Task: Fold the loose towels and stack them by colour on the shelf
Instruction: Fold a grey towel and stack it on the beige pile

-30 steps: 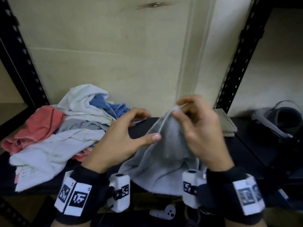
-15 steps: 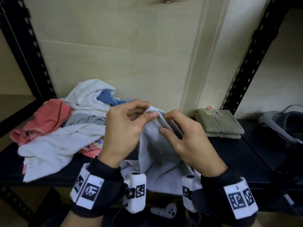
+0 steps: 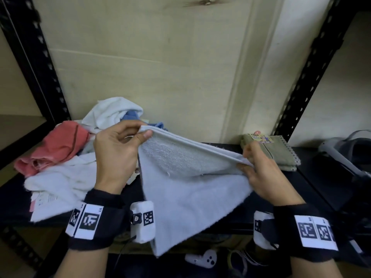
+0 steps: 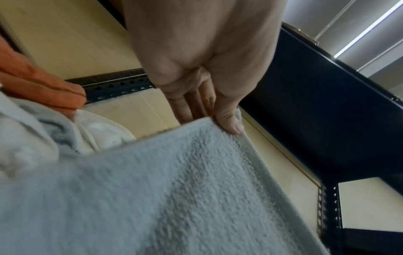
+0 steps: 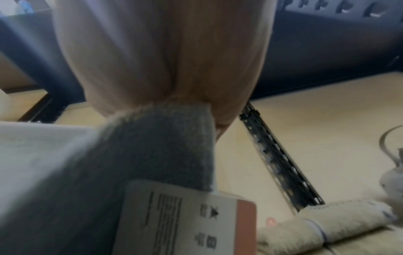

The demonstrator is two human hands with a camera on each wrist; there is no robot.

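The grey towel (image 3: 192,189) hung doubled above the black shelf (image 3: 313,177), its top edge stretched taut. The left hand (image 3: 116,153) pinched one corner between thumb and fingers; the right hand (image 3: 265,175) pinched the other. Loose towels (image 3: 60,157) lay heaped to the left, a folded olive towel (image 3: 281,155) just behind the right hand.

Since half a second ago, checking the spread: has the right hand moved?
Yes. The right hand moved right, toward the folded olive towel, pinching the grey towel.
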